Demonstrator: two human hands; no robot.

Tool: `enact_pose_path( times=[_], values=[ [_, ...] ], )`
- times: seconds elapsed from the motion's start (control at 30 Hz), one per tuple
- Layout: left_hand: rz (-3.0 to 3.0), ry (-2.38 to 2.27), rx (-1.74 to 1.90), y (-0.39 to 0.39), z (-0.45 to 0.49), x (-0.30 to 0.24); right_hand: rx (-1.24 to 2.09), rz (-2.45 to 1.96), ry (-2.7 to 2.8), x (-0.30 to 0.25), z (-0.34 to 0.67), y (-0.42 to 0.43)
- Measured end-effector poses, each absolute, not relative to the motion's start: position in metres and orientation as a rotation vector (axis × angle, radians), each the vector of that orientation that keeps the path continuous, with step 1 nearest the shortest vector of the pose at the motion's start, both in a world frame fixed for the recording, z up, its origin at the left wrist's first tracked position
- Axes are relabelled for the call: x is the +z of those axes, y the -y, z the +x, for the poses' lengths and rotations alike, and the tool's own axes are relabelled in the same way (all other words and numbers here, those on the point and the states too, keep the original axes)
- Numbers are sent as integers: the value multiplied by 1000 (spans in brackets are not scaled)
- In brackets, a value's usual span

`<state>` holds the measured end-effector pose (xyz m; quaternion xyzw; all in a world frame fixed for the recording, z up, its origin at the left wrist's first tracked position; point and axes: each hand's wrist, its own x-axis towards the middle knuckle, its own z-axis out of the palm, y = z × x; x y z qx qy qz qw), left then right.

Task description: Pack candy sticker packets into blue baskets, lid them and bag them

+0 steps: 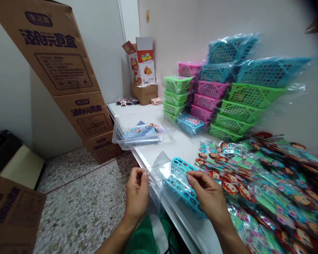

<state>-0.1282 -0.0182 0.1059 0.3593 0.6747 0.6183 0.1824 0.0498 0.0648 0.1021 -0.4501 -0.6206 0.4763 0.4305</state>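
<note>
Leaning by the wall, tall cardboard boxes (69, 70) run past the top edge. Plastic-wrapped stacks of baskets (228, 95) stand on the table (145, 113); a clear tub (122, 135) holds a few packets (148, 128). At the near table edge a blue basket (180, 180) lies partly inside a clear bag (156, 165), which the left hand (136, 192) and right hand (209, 195) each pinch; the bag's opening is blurred.

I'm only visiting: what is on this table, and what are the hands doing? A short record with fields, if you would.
Left hand: pinches the edge of a clear bag
Right hand: grips a blue basket, partly in that bag
Surface: white table, near edge
Right of hands: heap of cartoon packets
Behind: stacked baskets, green, pink, blue, film-wrapped
Floor, left: cardboard boxes
</note>
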Motion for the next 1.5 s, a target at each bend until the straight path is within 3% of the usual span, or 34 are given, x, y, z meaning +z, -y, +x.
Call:
enact_pose_path(
  times=[0.43, 0.67, 0.8, 0.87, 1.03, 1.1, 1.27, 1.5],
  values=[
    [1567, -2119, 1489, 25, -129, 139, 1212, -1263, 1487, 120, 65, -54],
    [1056, -2082, 1567, 20, -174, 116, 1096, -1041, 1882, 94, 17, -37],
    [841, -2298, 1727, 18, -194, 102, 1068, -865, 2172, 84, -7, -30],
    [917, -2528, 1674, 20, -202, 106, 970, -836, 2254, 83, -1, -45],
    [1342, -3087, 1507, 26, -236, 127, 310, -1186, 2384, 81, 44, -119],
    [1554, -3175, 1316, 27, -248, 123, 253, -1277, 2554, 78, 59, -143],
    [1851, -2794, 620, 15, -233, 76, 530, -1331, 2655, 74, 77, -165],
    [1521, -2309, 858, -26, -150, 15, 1321, -1256, 2299, 63, 85, -170]
  ],
)
